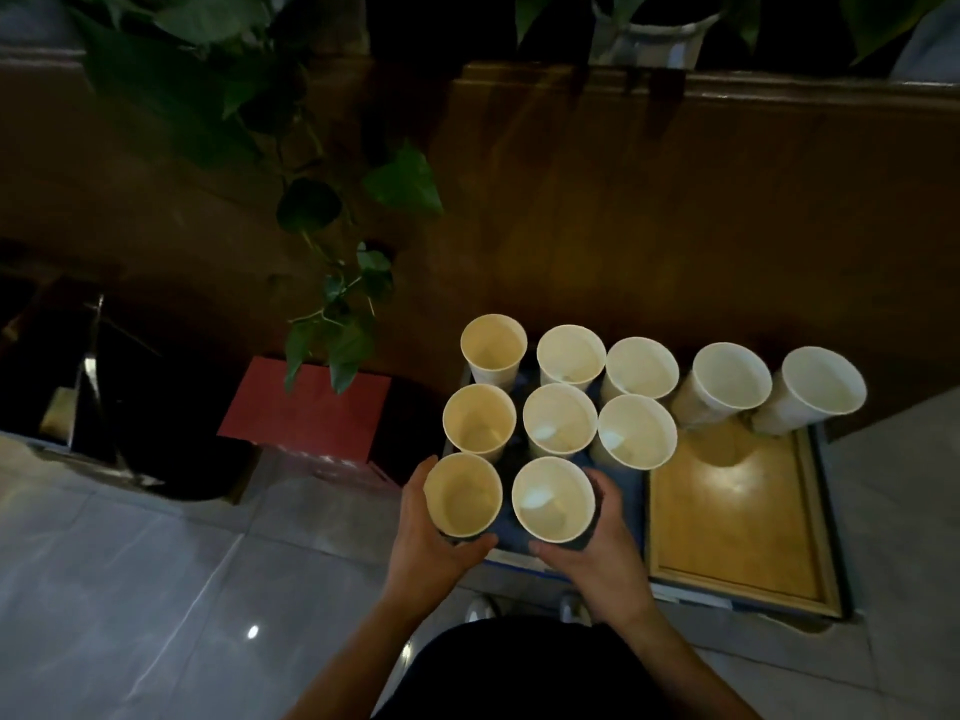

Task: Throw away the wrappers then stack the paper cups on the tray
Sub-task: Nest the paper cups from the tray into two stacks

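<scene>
Several white paper cups stand upright and open in rows on a low blue-covered surface point(631, 491). My left hand point(431, 543) wraps around the near left cup point(462, 493). My right hand point(597, 548) wraps around the near right cup point(553, 498). Behind them stand more cups, such as a middle cup point(559, 419). Two cups point(732, 383) point(823, 387) stand at the far edge of the wooden tray point(737, 517) on the right. No wrappers show in this view.
A black bin with a bag liner point(130, 397) stands on the floor at the left. A red box point(311, 407) sits beside it under a trailing green plant point(337, 304). A dark wooden cabinet point(623, 200) rises behind the cups. Grey floor tiles lie in front.
</scene>
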